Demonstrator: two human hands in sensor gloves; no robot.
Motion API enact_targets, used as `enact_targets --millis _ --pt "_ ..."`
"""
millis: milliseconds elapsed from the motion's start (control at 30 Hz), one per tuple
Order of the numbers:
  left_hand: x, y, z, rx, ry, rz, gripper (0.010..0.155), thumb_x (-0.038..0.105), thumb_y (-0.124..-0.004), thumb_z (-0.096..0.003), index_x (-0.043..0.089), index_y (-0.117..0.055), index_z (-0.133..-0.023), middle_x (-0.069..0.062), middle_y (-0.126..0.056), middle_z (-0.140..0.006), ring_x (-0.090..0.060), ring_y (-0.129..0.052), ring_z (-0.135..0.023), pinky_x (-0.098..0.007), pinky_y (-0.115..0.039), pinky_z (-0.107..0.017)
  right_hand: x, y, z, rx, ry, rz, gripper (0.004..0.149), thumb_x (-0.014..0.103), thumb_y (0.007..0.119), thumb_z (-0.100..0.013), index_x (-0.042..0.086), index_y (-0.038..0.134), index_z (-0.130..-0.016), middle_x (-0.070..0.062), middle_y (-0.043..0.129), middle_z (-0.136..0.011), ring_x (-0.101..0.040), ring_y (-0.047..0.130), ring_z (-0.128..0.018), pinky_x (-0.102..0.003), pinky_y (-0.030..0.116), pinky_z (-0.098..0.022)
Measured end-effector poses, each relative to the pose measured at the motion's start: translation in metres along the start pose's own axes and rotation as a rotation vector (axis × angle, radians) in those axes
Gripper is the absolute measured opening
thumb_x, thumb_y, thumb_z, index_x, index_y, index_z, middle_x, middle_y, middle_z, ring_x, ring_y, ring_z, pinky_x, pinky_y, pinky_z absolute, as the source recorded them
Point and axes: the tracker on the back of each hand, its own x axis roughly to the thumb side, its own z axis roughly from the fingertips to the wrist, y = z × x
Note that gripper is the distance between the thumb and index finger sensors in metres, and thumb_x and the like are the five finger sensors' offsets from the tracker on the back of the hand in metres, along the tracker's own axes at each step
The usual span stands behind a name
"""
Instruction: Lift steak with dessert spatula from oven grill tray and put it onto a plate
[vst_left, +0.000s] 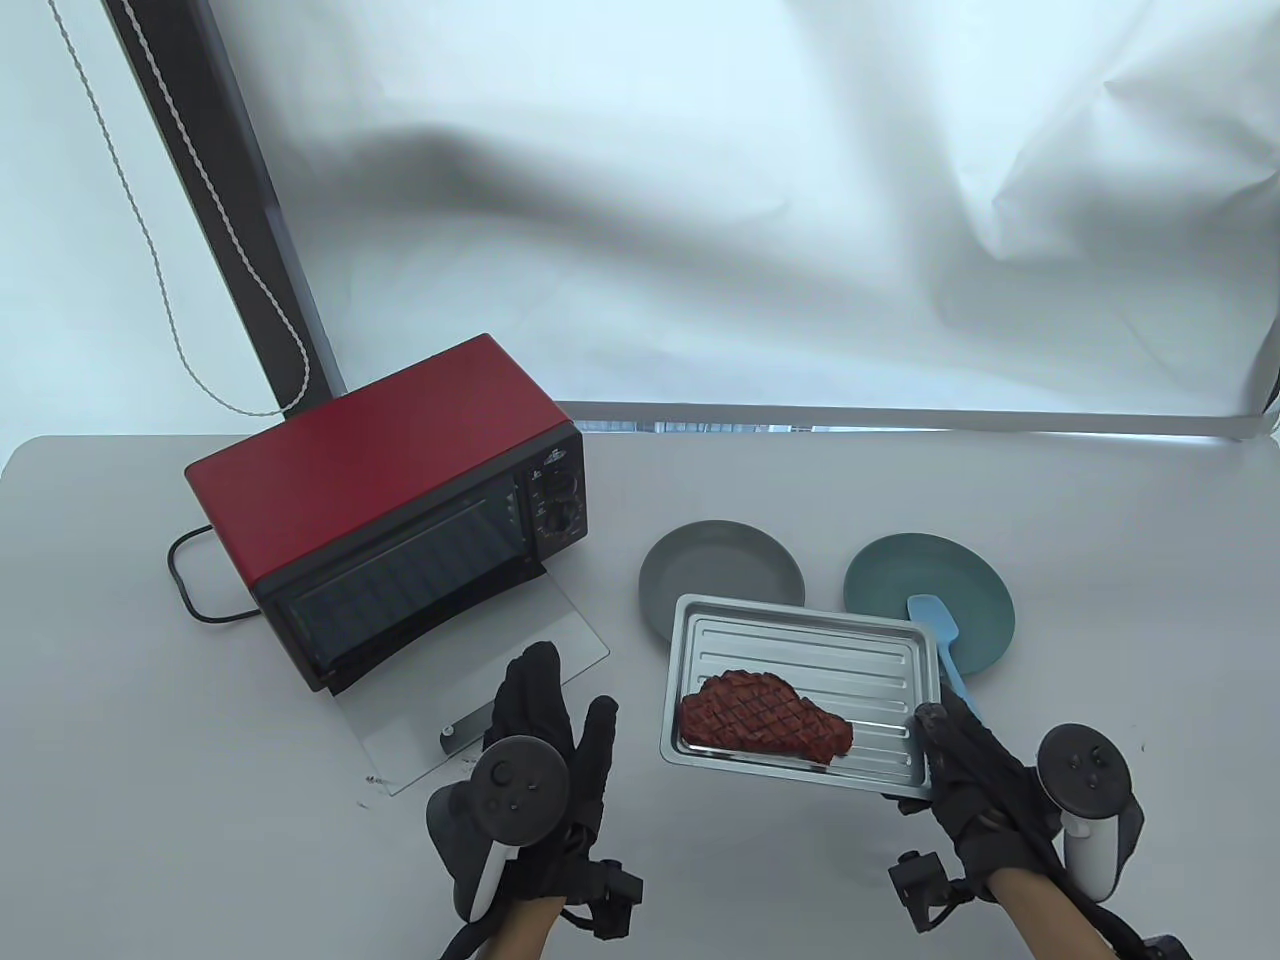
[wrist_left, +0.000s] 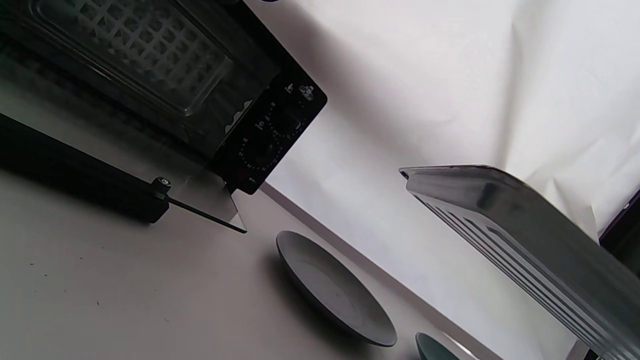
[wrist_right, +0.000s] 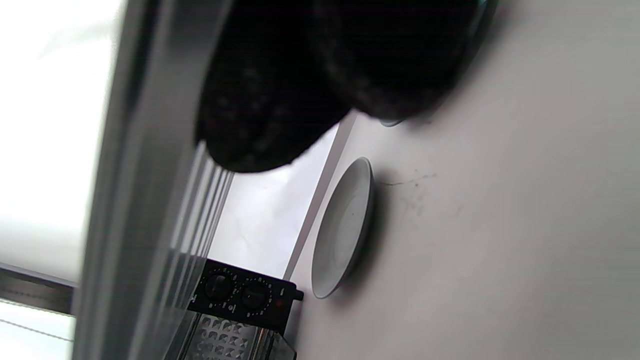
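The brown grill-marked steak (vst_left: 765, 722) lies on the near half of the silver oven grill tray (vst_left: 800, 640). My right hand (vst_left: 940, 745) grips the tray's near right corner, thumb on the rim and fingers underneath. The tray's ribbed underside (wrist_left: 525, 240) shows clear of the table in the left wrist view. The blue dessert spatula (vst_left: 940, 640) lies with its head on the teal plate (vst_left: 930, 590), handle toward my right hand. A grey plate (vst_left: 720, 575) sits partly behind the tray. My left hand (vst_left: 560, 700) is open, fingers straight, by the oven door's near edge.
The red toaster oven (vst_left: 400, 500) stands at the left with its glass door (vst_left: 480, 690) folded down flat on the table. Its black cable (vst_left: 185, 580) loops at the far left. White cloth hangs behind the table.
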Motion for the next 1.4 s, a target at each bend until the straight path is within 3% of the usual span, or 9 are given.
enact_targets --millis 267,600,1400 --pt "0.009 -0.01 0.003 0.033 -0.039 -0.365 0.075 0.058 -0.047 -0.0616 0.021 -0.015 -0.119 -0.027 -0.018 -0.122 -0.054 -0.024 -0.111 -0.078 -0.03 -0.068 -0.006 0.003 -0.002 0.003 0.02 0.034 0.049 0.031 0.059 -0.068 0.002 0.046 -0.106 -0.012 0.103 -0.065 -0.011 0.109 -0.037 -0.022 0.092 -0.03" --pt "0.007 -0.02 0.001 -0.018 -0.029 -0.581 0.076 0.063 -0.042 -0.0602 0.025 -0.012 -0.119 -0.026 -0.007 -0.123 -0.055 -0.011 -0.11 -0.083 -0.018 -0.063 -0.017 0.013 -0.005 0.049 0.055 0.098 0.048 0.031 0.059 -0.068 0.005 0.047 -0.107 -0.012 0.102 -0.067 -0.012 0.108 -0.039 -0.024 0.091 -0.032" --pt "0.006 -0.028 -0.001 -0.102 -0.038 -0.567 0.076 0.062 -0.041 -0.0603 0.023 -0.013 -0.119 -0.028 -0.008 -0.122 -0.056 -0.012 -0.11 -0.083 -0.019 -0.063 -0.049 0.027 -0.014 0.132 0.194 0.23 0.045 0.034 0.058 -0.069 0.015 0.049 -0.108 -0.01 0.102 -0.072 -0.012 0.107 -0.043 -0.024 0.09 -0.036"
